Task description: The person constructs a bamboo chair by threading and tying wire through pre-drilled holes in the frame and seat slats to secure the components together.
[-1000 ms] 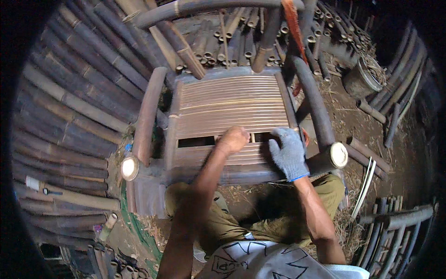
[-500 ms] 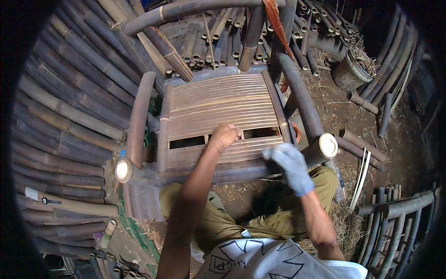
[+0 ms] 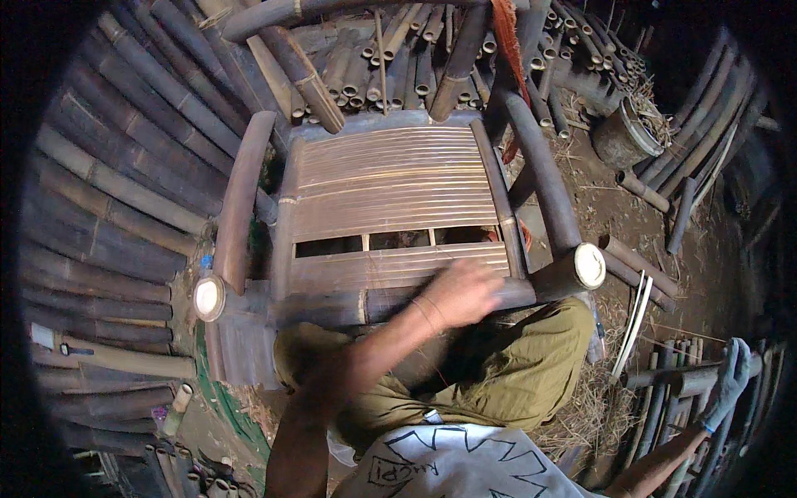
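A dark bamboo chair (image 3: 388,303) stands in front of me, its seat (image 3: 390,183) made of narrow split-bamboo slats. Near the front of the seat, a gap crosses it, with small crosspieces (image 3: 431,238) visible inside. Over the right part of the front slats and front rail is my bare left hand (image 3: 466,292). Motion blurs its fingers, so what they hold, if anything, is not visible. Far out to the right, my right hand (image 3: 727,388) in a grey glove is raised with its fingers stretched out, beside a low rack of bamboo poles (image 3: 706,380).
Thick bamboo poles (image 3: 108,216) line the left side. Cut bamboo tubes (image 3: 398,70) are stacked behind the chair. A bucket of shavings (image 3: 623,139) sits at the back right. Pale strips (image 3: 633,324) and short bamboo pieces (image 3: 638,274) lie on the floor to the right.
My left hand has left the gap in the seat and moved right and nearer to me. My gloved right hand has swung from the chair's front far out to the right.
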`<state>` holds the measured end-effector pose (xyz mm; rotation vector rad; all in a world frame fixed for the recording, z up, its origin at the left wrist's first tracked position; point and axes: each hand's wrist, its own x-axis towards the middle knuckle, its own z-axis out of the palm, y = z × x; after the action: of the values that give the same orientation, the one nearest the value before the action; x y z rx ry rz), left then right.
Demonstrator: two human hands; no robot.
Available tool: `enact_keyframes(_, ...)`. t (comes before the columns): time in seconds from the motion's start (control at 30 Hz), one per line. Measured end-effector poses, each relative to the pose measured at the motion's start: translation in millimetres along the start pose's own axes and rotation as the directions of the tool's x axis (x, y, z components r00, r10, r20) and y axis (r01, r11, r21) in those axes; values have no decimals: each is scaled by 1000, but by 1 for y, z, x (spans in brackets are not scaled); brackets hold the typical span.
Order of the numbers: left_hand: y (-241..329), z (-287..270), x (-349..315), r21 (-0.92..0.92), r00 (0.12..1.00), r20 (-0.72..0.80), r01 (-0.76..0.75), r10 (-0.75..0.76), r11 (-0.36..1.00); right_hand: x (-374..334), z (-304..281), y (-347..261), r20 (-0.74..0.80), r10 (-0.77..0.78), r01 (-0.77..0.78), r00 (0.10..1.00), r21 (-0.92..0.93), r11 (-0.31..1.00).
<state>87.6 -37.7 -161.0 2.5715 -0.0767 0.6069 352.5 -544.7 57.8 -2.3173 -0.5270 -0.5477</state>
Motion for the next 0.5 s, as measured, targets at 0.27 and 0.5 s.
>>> enact_keyframes(0.27, 162, 11, -31, -315, 960, -181, -261, 212, 912, -104, 192, -224, 905, 242, -634, 350, 39, 772)
enact_keyframes(0.5, 153, -32, -39, -168, 946, -250, -253, 207, 953, -140, 377, -279, 605, -423, 119, 675, 476, 871)
